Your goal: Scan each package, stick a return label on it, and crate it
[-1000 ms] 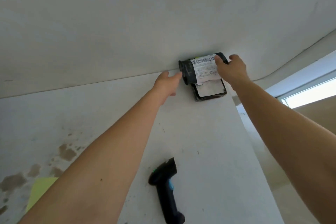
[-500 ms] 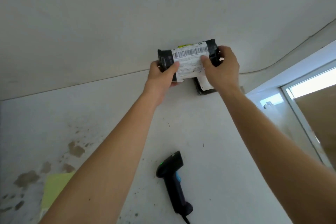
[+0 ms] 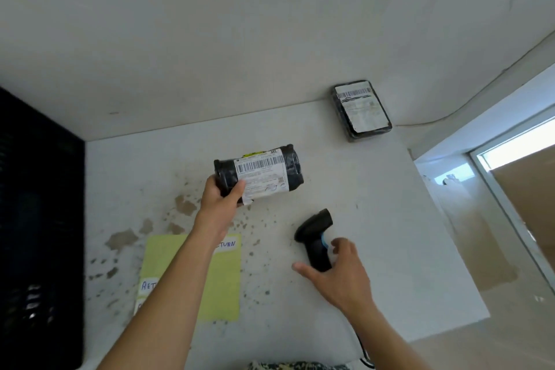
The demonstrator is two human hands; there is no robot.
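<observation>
Black plastic crate (image 3: 39, 219) stood at the far left of the white table (image 3: 390, 249), and just right of it lay the yellow sheet (image 3: 222, 279) of handwritten return labels, partly hidden under the left forearm. Above it the left hand (image 3: 219, 204) gripped one end of the black-wrapped cylindrical package (image 3: 261, 173), lifted with its barcode label facing up, while a second flat package (image 3: 362, 109) waited against the wall. Farther right, the right hand (image 3: 339, 273) was spread wide, fingers just reaching the handle of the barcode scanner (image 3: 315, 240) but not yet closed; for a clean scan, it would likely help to hold the barcode flat and steady and aim squarely at it.
</observation>
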